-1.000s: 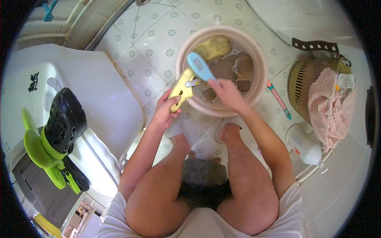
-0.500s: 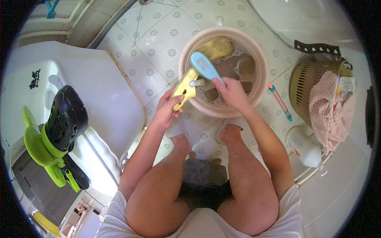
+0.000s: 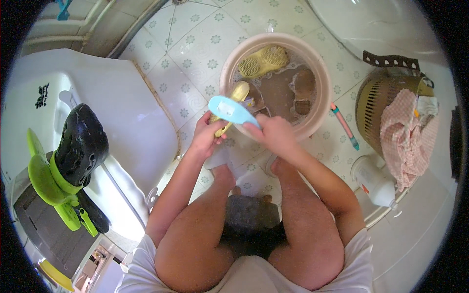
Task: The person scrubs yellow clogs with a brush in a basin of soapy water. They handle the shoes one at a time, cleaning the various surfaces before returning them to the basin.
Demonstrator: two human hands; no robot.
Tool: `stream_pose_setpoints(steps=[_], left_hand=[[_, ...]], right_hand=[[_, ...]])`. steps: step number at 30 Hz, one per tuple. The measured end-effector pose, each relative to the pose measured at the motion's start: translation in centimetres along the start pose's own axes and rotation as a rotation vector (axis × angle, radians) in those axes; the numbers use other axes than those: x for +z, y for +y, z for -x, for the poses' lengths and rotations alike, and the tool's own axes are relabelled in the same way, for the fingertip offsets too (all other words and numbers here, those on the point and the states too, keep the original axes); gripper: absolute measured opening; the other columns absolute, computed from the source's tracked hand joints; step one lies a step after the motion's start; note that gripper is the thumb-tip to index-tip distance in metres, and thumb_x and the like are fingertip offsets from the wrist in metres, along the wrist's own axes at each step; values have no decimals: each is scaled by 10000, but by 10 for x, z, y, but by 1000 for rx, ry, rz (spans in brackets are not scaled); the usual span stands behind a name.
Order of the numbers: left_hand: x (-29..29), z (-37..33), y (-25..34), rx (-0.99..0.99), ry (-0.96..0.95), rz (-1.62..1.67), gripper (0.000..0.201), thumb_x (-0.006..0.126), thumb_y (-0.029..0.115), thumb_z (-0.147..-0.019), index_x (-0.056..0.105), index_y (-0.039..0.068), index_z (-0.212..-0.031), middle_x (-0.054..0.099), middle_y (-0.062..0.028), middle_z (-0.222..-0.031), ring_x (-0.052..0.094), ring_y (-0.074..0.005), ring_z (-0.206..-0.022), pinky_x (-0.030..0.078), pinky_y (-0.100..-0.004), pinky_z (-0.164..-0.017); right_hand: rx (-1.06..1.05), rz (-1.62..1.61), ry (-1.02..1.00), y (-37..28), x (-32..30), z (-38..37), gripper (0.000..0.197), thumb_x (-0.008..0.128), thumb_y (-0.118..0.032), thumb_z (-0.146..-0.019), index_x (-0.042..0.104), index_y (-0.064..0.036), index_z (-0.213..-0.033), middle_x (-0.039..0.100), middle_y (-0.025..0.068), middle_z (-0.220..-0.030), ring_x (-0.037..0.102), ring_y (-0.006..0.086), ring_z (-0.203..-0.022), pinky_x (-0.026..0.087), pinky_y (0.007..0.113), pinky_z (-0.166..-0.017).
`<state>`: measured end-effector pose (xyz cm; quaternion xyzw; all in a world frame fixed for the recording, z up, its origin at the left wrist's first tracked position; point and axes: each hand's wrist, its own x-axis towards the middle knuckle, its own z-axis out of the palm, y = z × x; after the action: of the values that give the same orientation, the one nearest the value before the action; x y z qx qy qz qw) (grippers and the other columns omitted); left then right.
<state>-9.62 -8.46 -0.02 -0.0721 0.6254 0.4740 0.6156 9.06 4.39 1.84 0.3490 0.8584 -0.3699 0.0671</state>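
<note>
Since the earlier frame the blue brush point(image 3: 230, 110) has moved lower and left, over the rim of the pink basin point(image 3: 320, 83). Right hand point(image 3: 273, 134) has its grip closed on the brush; left hand point(image 3: 207, 136) grips a yellow slipper point(image 3: 233, 100) at the basin edge. Floor is pale patterned tile point(image 3: 195, 44). A white bottle point(image 3: 373, 178) with a red label lies at the right, near a woven basket point(image 3: 378, 105).

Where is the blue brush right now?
In the head view, the blue brush sits top-centre, in the right hand, over the near rim of the basin and against the yellow shoe.
</note>
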Motion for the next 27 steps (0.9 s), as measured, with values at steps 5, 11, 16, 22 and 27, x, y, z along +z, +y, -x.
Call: stream_pose_setpoints(steps=[5, 11, 16, 22, 27], left_hand=[[5, 1, 0, 57, -55, -21, 571, 679, 108, -903, 487, 43, -1437, 638, -62, -933, 565, -113, -552, 386, -200, -402], [7, 1, 1, 35, -21, -35, 666, 724, 84, -858, 452, 34, -1464, 653, -76, -981, 566, -115, -557, 396, -221, -413], [7, 1, -1, 82, -25, -66, 636, 707, 82, -877, 448, 48, -1456, 651, -76, -987, 561, -110, -557, 392, -208, -399], [12, 5, 3, 91, -54, -58, 716, 770, 53, -813, 437, 34, -1447, 661, -71, -1004, 577, -108, -601, 425, -237, -459], [13, 2, -3, 68, 9, -116, 801, 781, 29, -798, 369, 43, -1485, 656, -66, -1001, 581, -109, -618, 441, -248, -475]], right_hand=[[174, -202, 95, 11, -11, -10, 511, 623, -524, -963, 663, -30, -841, 635, 240, -694, 648, 448, -670, 503, 495, -609], [166, -178, 24, 17, -8, -11, 612, 522, -623, -976, 673, -40, -868, 681, 237, -736, 687, 457, -720, 545, 547, -665], [132, -112, -22, 6, -3, -3, 612, 519, -610, -983, 664, -30, -851, 676, 229, -725, 686, 455, -723, 547, 546, -672], [233, -128, 40, 6, -20, -10, 567, 599, -567, -959, 640, -24, -801, 644, 243, -712, 661, 454, -709, 506, 533, -635], [105, -46, 19, 8, -7, -4, 567, 576, -555, -975, 627, -21, -791, 636, 243, -682, 659, 455, -699, 506, 530, -612]])
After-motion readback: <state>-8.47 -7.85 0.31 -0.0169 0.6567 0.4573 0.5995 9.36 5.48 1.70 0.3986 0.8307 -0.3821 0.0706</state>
